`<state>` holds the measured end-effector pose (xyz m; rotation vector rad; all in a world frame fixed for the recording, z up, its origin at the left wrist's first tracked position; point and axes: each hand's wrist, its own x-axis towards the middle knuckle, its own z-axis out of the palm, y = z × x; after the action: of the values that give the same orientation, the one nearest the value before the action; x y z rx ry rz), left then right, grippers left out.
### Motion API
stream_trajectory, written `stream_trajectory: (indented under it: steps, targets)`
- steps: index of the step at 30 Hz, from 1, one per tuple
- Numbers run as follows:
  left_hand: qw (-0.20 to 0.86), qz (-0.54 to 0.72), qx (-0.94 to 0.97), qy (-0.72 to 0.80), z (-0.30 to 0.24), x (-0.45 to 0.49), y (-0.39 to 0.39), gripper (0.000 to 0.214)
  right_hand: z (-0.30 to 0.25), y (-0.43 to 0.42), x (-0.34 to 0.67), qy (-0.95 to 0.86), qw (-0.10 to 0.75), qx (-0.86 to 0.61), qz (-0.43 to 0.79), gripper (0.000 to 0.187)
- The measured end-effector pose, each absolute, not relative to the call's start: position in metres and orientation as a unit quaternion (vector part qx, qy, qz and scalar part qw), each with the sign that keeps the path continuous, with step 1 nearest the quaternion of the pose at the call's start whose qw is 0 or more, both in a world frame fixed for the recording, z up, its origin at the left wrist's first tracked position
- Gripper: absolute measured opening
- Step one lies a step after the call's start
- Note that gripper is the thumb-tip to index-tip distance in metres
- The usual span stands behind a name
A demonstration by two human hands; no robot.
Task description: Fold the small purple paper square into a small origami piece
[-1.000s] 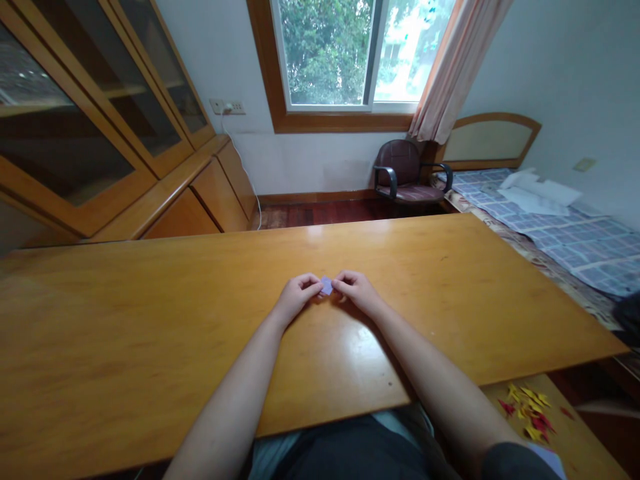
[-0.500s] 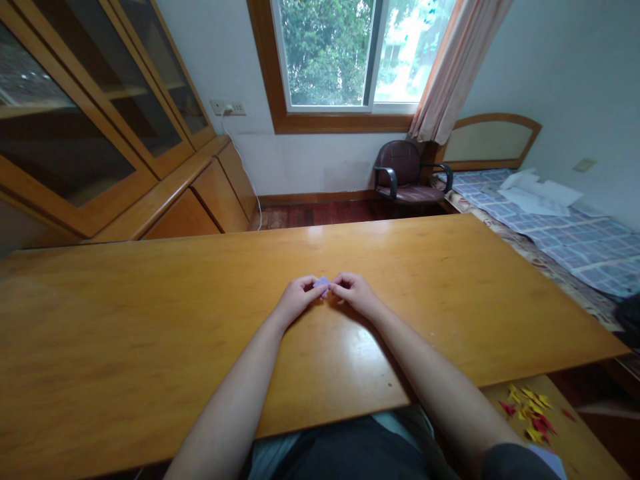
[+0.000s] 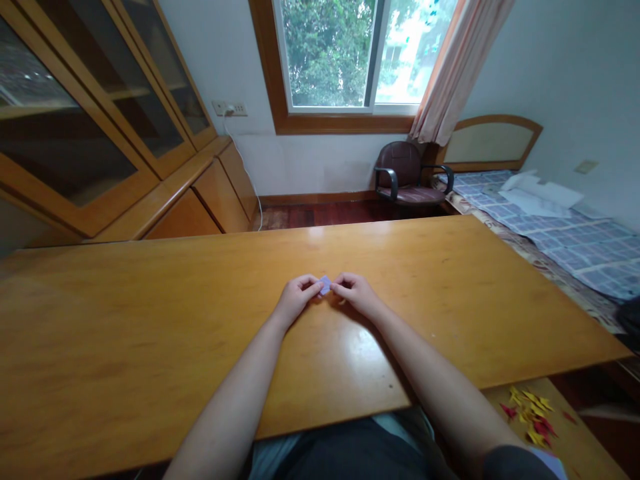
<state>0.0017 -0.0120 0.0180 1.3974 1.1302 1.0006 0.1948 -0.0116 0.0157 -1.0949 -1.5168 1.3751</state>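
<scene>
A small pale purple piece of folded paper (image 3: 325, 285) is pinched between both my hands just above the wooden table (image 3: 150, 320). My left hand (image 3: 295, 299) has its fingers curled and grips the paper's left edge. My right hand (image 3: 356, 293) is closed on the paper's right edge. Both hands rest near the middle of the table, fingertips almost touching. Most of the paper is hidden by my fingers.
A lower wooden surface at the bottom right carries several small red and yellow folded paper pieces (image 3: 530, 413). A dark armchair (image 3: 407, 175) stands under the window. A bed (image 3: 565, 233) lies at the right, and glass-fronted cabinets (image 3: 100, 133) line the left wall.
The hands stay in the same place. The fingers shift slightly on the paper, which showed a little less half a second ago.
</scene>
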Motion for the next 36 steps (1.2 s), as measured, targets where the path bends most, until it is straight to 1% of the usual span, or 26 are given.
stream_trajectory:
  steps: [5,10,16,20,30,36]
  targets:
    - [0.488,0.437,0.587,0.475,0.0152,0.0016,-0.0111,0.026,0.0184,-0.0129,0.1938,-0.632,0.379,-0.432,0.52,0.026]
    - [0.478,0.41,0.618,0.47,0.014,0.0013,-0.0113,0.026,0.0209,-0.0142,0.1912,-0.657,0.354,-0.432,0.507,0.026]
    - [0.477,0.413,0.617,0.47,0.0136,0.0015,-0.0107,0.025,0.0183,-0.012,0.1927,-0.606,0.38,-0.433,0.549,0.029]
    - [0.481,0.384,0.637,0.464,0.013,0.0021,-0.0117,0.025,0.0182,-0.011,0.1936,-0.582,0.392,-0.424,0.572,0.029]
    - [0.463,0.385,0.639,0.478,0.0135,0.0036,-0.0112,0.023,0.0181,-0.0124,0.1915,-0.607,0.379,-0.431,0.55,0.027]
    - [0.496,0.382,0.62,0.473,0.0146,0.0029,-0.0125,0.025,0.0191,-0.0136,0.1906,-0.614,0.375,-0.44,0.538,0.023]
